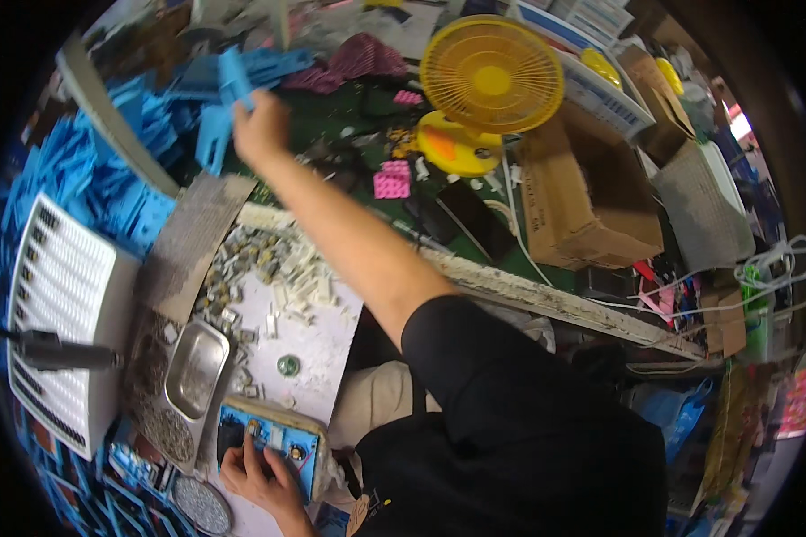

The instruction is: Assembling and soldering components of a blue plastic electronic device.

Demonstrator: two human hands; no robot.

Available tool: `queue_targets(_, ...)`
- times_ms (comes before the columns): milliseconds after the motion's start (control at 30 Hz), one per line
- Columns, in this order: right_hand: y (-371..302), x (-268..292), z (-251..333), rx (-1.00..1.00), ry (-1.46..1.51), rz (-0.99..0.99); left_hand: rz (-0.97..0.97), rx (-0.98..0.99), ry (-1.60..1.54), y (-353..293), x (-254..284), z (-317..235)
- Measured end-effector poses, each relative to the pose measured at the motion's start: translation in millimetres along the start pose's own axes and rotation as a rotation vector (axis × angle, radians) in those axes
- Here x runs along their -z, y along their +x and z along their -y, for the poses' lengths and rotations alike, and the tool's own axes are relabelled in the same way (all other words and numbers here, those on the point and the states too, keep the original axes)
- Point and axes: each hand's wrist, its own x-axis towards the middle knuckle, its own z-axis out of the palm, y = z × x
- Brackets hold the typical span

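Note:
My right hand (pixel 261 130) reaches far out and is closed around a blue plastic part (pixel 234 79), raised beside the heap of blue parts. Another blue part (pixel 212 139) stands just below that hand. My left hand (pixel 261 476) lies over a blue plastic housing (pixel 306 440), its index finger and thumb apart and touching near the small components inside. The housing sits on a padded, cloth-edged board (pixel 287 413) close to my body. Whether a small piece is under the left fingertips is too small to tell.
Blue plastic parts (pixel 90 157) heap at the far left. Small grey and white pieces (pixel 287 277) cover the white worktop beside a metal tray (pixel 197 371). A white slatted basket (pixel 63 322) stands left. Beyond are a yellow fan (pixel 491 76), a phone (pixel 476 219) and a cardboard box (pixel 591 201).

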Motion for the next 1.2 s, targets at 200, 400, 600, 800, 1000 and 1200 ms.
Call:
queue_targets(200, -83.2, 76.5, 73.5, 0.125, 0.278, 0.141, -0.069, 0.038, 0.003, -11.1, -6.6, 6.5)
queue_targets(400, -164.1, 175.3, 105.8, 0.031, 0.573, 0.485, -0.201, -0.09, -0.301, 30.2, 48.8, -35.8)
queue_targets(600, -191.0, 256.0, 102.4, 0.013, 0.558, 0.66, -0.305, -0.212, -0.792, 98.5, 134.5, -179.5)
queue_targets(800, -187.9, 307.2, 113.6, -0.454, 0.667, 0.799, -0.385, -0.365, -0.513, 112.3, 167.4, -187.0)
queue_targets(1000, -179.8, 316.3, 99.8, -0.551, 0.905, 0.823, -0.215, 0.184, -0.332, 44.0, 100.5, -59.2)
queue_targets(1200, -169.9, 305.0, 90.5, -0.532, 0.921, 0.833, -0.057, 0.18, -0.14, -9.2, 22.1, -30.2)
